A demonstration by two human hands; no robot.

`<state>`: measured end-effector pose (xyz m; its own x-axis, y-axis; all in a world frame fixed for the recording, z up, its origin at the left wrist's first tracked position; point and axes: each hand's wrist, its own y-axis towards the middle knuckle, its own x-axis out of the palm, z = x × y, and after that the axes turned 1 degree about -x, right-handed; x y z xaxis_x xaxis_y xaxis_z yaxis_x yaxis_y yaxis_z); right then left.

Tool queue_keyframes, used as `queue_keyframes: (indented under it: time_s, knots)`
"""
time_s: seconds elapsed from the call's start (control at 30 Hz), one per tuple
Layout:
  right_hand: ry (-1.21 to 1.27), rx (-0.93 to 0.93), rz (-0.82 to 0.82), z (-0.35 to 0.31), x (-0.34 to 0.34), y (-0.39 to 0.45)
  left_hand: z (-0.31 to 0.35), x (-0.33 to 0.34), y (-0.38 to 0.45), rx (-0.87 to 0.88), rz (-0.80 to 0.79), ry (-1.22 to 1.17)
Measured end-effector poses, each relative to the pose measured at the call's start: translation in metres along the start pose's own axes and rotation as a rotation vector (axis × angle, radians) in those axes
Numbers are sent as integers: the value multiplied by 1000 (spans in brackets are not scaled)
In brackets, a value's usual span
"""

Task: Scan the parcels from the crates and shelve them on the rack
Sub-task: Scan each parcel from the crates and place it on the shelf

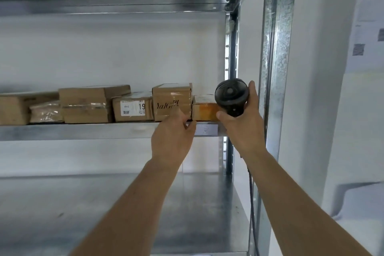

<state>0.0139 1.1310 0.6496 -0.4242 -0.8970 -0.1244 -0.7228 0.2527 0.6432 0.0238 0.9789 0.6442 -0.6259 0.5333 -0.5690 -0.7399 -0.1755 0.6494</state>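
Reaching up to the galvanised metal rack shelf [83,131], the left hand [172,139] is placed at the front of the small orange-fronted cardboard parcel [204,108], fingers curled; a grip cannot be told. The black handheld scanner [231,97] is gripped by the right hand [243,129]. The parcel lies at the shelf edge beside the taller brown box [172,102]; a careless push could probably tip it off.

Head camera looks forward and slightly up (close in) at the rack [276,68] shelf.

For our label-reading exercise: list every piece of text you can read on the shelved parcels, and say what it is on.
"YalGe", partly hidden by the left hand: tall cardboard box.
"10-2", a large "19", "别拆": white label on the flat box.
Label's top line: too blurred.
White tag on the shelf edge: unreadable.
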Motion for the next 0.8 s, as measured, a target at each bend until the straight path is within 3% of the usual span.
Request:
queue_keyframes:
  time_s: [0.13,0.27,0.4,0.53,0.8]
  knots:
    - [22,-88,15,-8,-4,-44,-20,-20,-34,-61,34,35]
    - [84,-51,-78,-6,11,-104,-51,-35,-74,-159,48,57]
    - [164,16,-242,7,54,-150,-89,-49,-115,-217,118,20]
    - [228,28,-399,1,99,-181,-139,-69,-143,-245,193,129]
    - [315,22,-552,-33,198,-234,-239,-143,-179,-409,289,261]
